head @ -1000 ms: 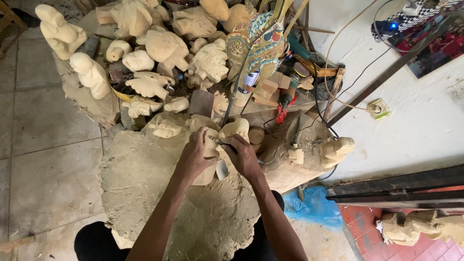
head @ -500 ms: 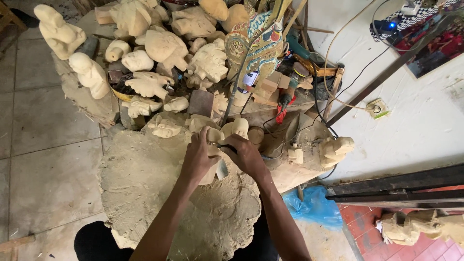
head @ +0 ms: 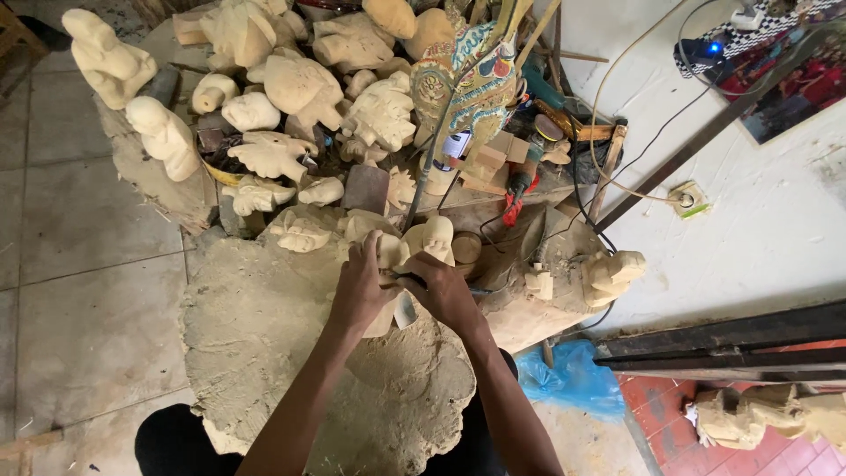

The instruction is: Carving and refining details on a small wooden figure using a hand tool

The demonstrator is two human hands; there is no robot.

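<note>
My left hand (head: 363, 286) wraps around a pale, unfinished wooden carving (head: 421, 243) that rests on a large, rough, dust-covered wooden slab (head: 264, 344). My right hand (head: 443, 293) is closed around a thin dark carving tool (head: 407, 279) whose tip meets the carving between my two hands. Both hands touch each other over the piece. The lower part of the carving is hidden under my fingers.
Many pale unfinished wooden figures (head: 300, 84) crowd the back of the slab. A painted colourful carved piece (head: 476, 79), small wood blocks (head: 489, 163) and cables lie to the right. A blue plastic bag (head: 568, 379) sits on the floor, and grey tiles (head: 79, 256) lie at left.
My hands have shifted very slightly on the carving; the grip stays the same. Nothing else has moved.
</note>
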